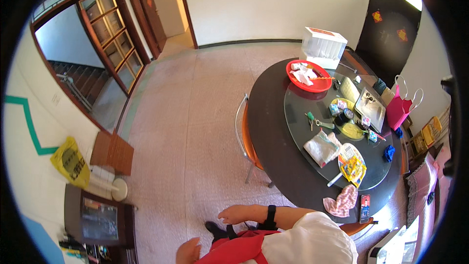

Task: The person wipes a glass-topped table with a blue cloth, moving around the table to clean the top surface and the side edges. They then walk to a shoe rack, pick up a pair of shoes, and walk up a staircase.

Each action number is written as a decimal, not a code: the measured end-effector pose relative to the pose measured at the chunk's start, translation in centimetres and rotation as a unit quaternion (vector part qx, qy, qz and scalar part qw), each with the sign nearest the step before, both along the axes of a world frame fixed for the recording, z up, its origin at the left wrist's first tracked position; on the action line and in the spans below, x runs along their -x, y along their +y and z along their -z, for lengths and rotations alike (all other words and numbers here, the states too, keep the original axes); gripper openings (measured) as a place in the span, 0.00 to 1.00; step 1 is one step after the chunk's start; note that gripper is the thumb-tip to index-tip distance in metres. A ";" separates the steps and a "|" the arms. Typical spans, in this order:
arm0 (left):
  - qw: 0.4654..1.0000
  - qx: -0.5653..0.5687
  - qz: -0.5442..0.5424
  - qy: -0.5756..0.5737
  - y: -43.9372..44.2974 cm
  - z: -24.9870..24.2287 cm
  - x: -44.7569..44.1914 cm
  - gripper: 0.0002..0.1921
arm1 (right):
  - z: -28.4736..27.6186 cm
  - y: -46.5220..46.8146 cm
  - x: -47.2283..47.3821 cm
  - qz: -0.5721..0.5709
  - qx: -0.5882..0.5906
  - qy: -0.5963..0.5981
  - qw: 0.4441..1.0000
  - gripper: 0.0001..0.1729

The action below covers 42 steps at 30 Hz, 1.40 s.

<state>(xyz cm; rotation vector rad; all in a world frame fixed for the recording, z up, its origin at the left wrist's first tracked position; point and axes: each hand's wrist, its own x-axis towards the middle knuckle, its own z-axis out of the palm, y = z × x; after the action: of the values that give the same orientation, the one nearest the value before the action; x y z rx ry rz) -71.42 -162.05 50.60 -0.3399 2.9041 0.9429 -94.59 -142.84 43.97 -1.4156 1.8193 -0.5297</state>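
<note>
My right hand [232, 214] hangs over the terrazzo floor at the bottom centre, with a black strap around that wrist. Its fingers are slightly bent and apart, and nothing shows in them. Lower and further left, my left hand [188, 251] is partly cut off by the picture's bottom edge; its grip is unclear. A red apron [234, 247] covers my front over a white top [311, 240]. One black shoe [215, 230] shows between the hands. Neither hand touches the round dark table [267, 117] on the right.
The table bears a glass turntable [300, 132], red basin [311, 86], folded cloth [322, 148], hand fan [351, 152], pink cloth [342, 203] and phone [365, 209]. An orange chair [251, 139] stands against it. A television [99, 220] stands left; a doorway and stairs [78, 84] lie beyond.
</note>
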 end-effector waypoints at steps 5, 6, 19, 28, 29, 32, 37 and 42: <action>0.969 0.104 -0.141 0.175 -16.4 -3.0 7.0 0.13 | -2.1 -8.5 10.1 0.164 0.083 -0.007 0.983 0.21; 0.966 0.102 -0.144 0.191 -19.5 -3.0 8.9 0.12 | -2.8 -10.2 11.8 0.192 0.111 -0.026 0.975 0.20; 0.845 -0.407 0.229 0.260 -29.9 -18.2 47.4 0.10 | -14.9 -16.6 33.3 0.532 0.294 -0.132 0.783 0.11; 0.499 -0.681 0.417 0.338 -28.3 -27.1 62.1 0.10 | -9.6 -24.7 55.5 0.454 0.266 -0.127 0.841 0.10; 0.503 -0.684 0.404 0.341 -29.2 -27.1 63.2 0.09 | -10.1 -26.3 57.9 0.428 0.248 -0.109 0.862 0.09; 0.528 -0.676 0.376 0.351 -32.2 -26.9 66.8 0.09 | -11.5 -32.5 63.7 0.372 0.230 -0.062 0.897 0.10; 0.515 -0.664 0.383 0.384 -40.2 -25.2 73.9 0.08 | -10.5 -41.3 71.0 0.352 0.203 -0.034 0.913 0.10; 0.497 -0.662 0.398 0.396 -51.5 -25.6 79.5 0.07 | -4.1 -46.5 79.5 0.410 0.147 -0.087 0.896 0.11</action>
<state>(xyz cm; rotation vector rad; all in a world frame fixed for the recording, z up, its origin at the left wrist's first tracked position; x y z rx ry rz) -150.93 -213.53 76.16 1.6340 1.1372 2.8380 -174.08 -189.35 48.09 -0.6640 2.2007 -1.3547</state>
